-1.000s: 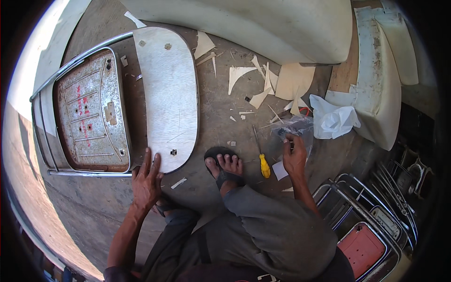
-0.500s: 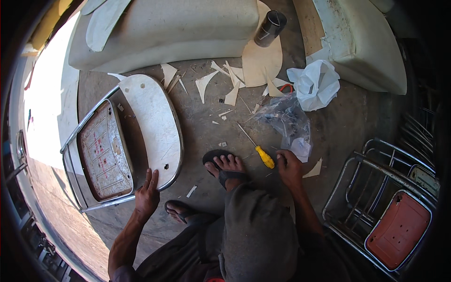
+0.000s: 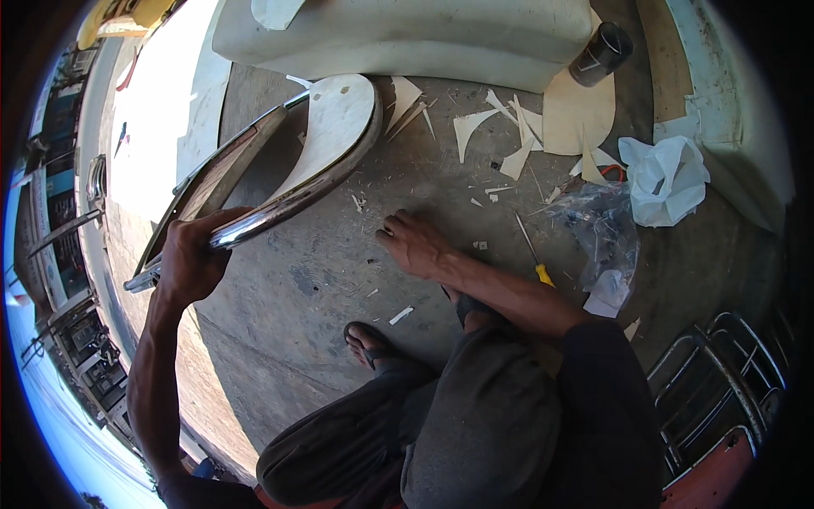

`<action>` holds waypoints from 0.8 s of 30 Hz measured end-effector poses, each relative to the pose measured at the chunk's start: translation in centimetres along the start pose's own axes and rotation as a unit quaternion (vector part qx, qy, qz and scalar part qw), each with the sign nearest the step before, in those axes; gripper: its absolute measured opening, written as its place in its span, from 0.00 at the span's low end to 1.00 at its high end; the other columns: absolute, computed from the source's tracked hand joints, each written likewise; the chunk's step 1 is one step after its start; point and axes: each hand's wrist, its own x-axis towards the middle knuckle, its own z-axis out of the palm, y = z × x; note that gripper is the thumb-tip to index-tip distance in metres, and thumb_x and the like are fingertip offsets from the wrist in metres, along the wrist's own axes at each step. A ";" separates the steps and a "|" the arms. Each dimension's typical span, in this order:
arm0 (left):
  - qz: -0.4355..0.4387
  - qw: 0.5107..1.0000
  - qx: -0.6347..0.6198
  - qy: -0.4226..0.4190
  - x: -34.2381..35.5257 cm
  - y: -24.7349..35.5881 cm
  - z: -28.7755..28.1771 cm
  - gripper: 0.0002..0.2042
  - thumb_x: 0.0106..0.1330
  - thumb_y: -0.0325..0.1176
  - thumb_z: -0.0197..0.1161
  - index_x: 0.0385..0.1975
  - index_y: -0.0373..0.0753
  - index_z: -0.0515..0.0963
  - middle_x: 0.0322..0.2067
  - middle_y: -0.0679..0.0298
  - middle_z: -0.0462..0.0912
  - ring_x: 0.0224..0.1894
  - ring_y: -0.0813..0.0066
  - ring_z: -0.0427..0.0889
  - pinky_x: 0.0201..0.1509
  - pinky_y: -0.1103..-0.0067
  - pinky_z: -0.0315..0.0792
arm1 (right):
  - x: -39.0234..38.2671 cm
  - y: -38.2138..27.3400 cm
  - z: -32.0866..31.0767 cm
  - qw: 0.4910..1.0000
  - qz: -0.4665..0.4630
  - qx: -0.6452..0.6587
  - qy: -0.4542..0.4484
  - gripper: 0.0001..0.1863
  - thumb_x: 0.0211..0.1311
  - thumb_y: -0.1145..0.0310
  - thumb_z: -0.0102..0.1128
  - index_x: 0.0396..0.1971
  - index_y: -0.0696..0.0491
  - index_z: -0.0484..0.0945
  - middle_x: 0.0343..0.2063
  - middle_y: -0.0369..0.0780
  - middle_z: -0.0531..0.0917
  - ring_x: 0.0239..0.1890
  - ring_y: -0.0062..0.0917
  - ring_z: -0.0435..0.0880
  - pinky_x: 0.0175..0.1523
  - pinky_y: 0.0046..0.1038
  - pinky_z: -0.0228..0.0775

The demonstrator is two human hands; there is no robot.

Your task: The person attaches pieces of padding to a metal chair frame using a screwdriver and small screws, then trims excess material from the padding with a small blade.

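Note:
A chrome-tube chair frame with a pale board seat stands tilted at the left, its near side raised off the floor. My left hand is closed around the near rim of the seat. The worn backrest panel shows nearly edge-on. To the right of the chair, my right hand hangs above the floor with curled fingers; whatever they hold, if anything, is hidden. A yellow-handled screwdriver lies beyond my right forearm, its handle partly covered.
Pale offcuts litter the floor ahead. A black can stands on a rounded board. White and clear plastic bags lie right. A long padded seat borders the far side; metal chair frames stand at lower right.
My left hand has gone from resting on the board to gripping the rim, and the chair has tipped up. My right hand has moved left, away from the screwdriver. The view has shifted left.

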 end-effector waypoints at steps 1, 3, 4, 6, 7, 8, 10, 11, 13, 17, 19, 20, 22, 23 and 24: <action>0.000 1.000 0.001 -0.003 0.3 0.2 -0.2 0.24 0.57 0.14 0.60 0.53 0.41 0.86 0.39 0.51 0.90 0.39 0.64 0.92 0.43 0.74 0.83 | 1.1 -1.2 1.7 0.996 -0.080 0.003 -0.049 0.09 0.62 0.66 0.58 0.38 0.53 0.83 0.44 0.41 0.82 0.54 0.35 0.78 0.54 0.42 0.73; -0.006 1.000 0.007 -0.015 0.8 0.4 -0.9 0.25 0.56 0.14 0.60 0.53 0.40 0.86 0.37 0.52 0.91 0.35 0.67 0.91 0.40 0.74 0.82 | -0.2 -3.6 5.0 0.963 -0.213 0.006 -0.166 0.09 0.63 0.63 0.56 0.35 0.48 0.84 0.44 0.38 0.83 0.55 0.32 0.77 0.57 0.44 0.68; -0.006 1.000 0.009 -0.023 1.3 0.3 -1.2 0.25 0.55 0.14 0.60 0.54 0.40 0.86 0.36 0.52 0.91 0.32 0.69 0.90 0.39 0.75 0.81 | -1.8 -4.6 6.8 0.937 -0.260 0.002 -0.234 0.09 0.64 0.63 0.55 0.33 0.46 0.85 0.43 0.36 0.83 0.55 0.31 0.76 0.58 0.45 0.65; 0.015 0.999 0.017 -0.024 2.0 -0.3 -1.5 0.27 0.54 0.13 0.59 0.54 0.40 0.86 0.33 0.54 0.90 0.25 0.76 0.85 0.34 0.76 0.78 | -6.8 -3.8 15.4 0.938 -0.274 -0.087 -0.197 0.09 0.64 0.64 0.55 0.31 0.42 0.85 0.42 0.35 0.83 0.56 0.28 0.76 0.57 0.46 0.64; -0.004 0.999 0.020 -0.034 2.0 -0.4 -1.9 0.27 0.54 0.13 0.59 0.54 0.40 0.86 0.33 0.54 0.91 0.26 0.76 0.85 0.34 0.76 0.78 | -7.5 -2.1 17.6 0.923 -0.291 -0.201 -0.151 0.09 0.64 0.64 0.56 0.31 0.43 0.86 0.41 0.35 0.83 0.56 0.29 0.76 0.58 0.46 0.64; -0.035 0.998 0.022 -0.046 1.4 -0.6 -2.0 0.27 0.54 0.13 0.60 0.54 0.41 0.86 0.33 0.53 0.91 0.26 0.76 0.86 0.33 0.76 0.79 | -7.3 -2.2 16.0 0.925 -0.272 -0.192 -0.180 0.08 0.63 0.64 0.57 0.33 0.44 0.86 0.41 0.36 0.83 0.56 0.29 0.76 0.58 0.45 0.65; -0.032 0.999 0.007 -0.034 0.4 -1.7 -1.5 0.27 0.53 0.13 0.61 0.54 0.41 0.86 0.34 0.54 0.91 0.26 0.75 0.87 0.31 0.75 0.80 | -4.0 -2.4 7.2 0.948 -0.191 -0.145 -0.211 0.08 0.61 0.64 0.59 0.35 0.47 0.86 0.41 0.37 0.83 0.56 0.29 0.76 0.59 0.42 0.66; -0.015 0.999 -0.011 -0.030 0.4 -1.7 -0.9 0.27 0.52 0.13 0.61 0.54 0.41 0.86 0.34 0.54 0.91 0.26 0.74 0.87 0.31 0.75 0.80 | -1.8 -1.4 4.2 0.961 -0.149 -0.147 -0.183 0.09 0.60 0.64 0.60 0.36 0.49 0.86 0.40 0.38 0.83 0.57 0.30 0.76 0.59 0.41 0.67; 0.020 0.999 -0.040 -0.015 0.5 -1.1 -0.3 0.28 0.51 0.12 0.61 0.53 0.41 0.86 0.35 0.53 0.91 0.27 0.73 0.88 0.31 0.74 0.82 | 3.2 2.1 2.3 0.985 -0.071 -0.145 -0.067 0.13 0.64 0.62 0.60 0.42 0.52 0.85 0.46 0.43 0.85 0.57 0.35 0.79 0.60 0.42 0.71; 0.011 1.000 -0.019 -0.013 -0.9 -1.2 3.0 0.29 0.49 0.11 0.58 0.53 0.40 0.86 0.39 0.52 0.91 0.30 0.68 0.90 0.33 0.73 0.84 | 13.6 7.6 0.6 0.983 0.129 0.059 0.114 0.18 0.71 0.61 0.57 0.54 0.54 0.82 0.57 0.48 0.81 0.57 0.42 0.81 0.62 0.45 0.73; 0.032 0.998 -0.044 0.027 -2.0 -1.4 5.4 0.29 0.50 0.12 0.57 0.53 0.41 0.86 0.42 0.52 0.91 0.31 0.65 0.91 0.36 0.73 0.85 | 15.2 8.3 0.2 0.983 0.122 0.068 0.121 0.19 0.71 0.62 0.56 0.56 0.55 0.81 0.59 0.49 0.80 0.57 0.42 0.81 0.62 0.44 0.73; 0.055 0.996 -0.054 0.047 -1.5 -0.7 6.5 0.29 0.51 0.13 0.58 0.54 0.41 0.86 0.46 0.51 0.90 0.33 0.62 0.91 0.38 0.72 0.85 | 14.1 9.6 -1.0 0.985 0.114 0.052 0.117 0.20 0.71 0.62 0.56 0.57 0.55 0.80 0.60 0.49 0.79 0.56 0.43 0.81 0.62 0.44 0.73; 0.079 0.993 -0.058 0.073 -2.2 -0.8 9.3 0.28 0.52 0.18 0.61 0.57 0.43 0.84 0.51 0.51 0.88 0.35 0.58 0.92 0.39 0.70 0.85 | 11.5 9.9 -1.6 0.994 0.057 0.028 0.091 0.21 0.72 0.63 0.55 0.60 0.56 0.79 0.62 0.50 0.77 0.56 0.44 0.81 0.61 0.44 0.74; 0.061 0.994 -0.056 0.069 -3.5 -0.6 10.8 0.28 0.52 0.20 0.62 0.58 0.43 0.83 0.53 0.51 0.87 0.35 0.58 0.92 0.39 0.69 0.85 | 9.5 8.8 -1.3 0.998 0.033 0.009 0.051 0.22 0.72 0.63 0.55 0.61 0.56 0.78 0.62 0.51 0.77 0.56 0.44 0.81 0.61 0.44 0.74; 0.049 0.995 -0.053 0.070 -4.4 -0.4 12.7 0.29 0.53 0.21 0.63 0.59 0.44 0.83 0.53 0.49 0.86 0.35 0.57 0.92 0.37 0.69 0.85 | 6.4 8.4 -2.0 0.999 0.029 -0.032 0.009 0.23 0.72 0.64 0.55 0.63 0.56 0.77 0.63 0.51 0.76 0.56 0.45 0.81 0.61 0.44 0.75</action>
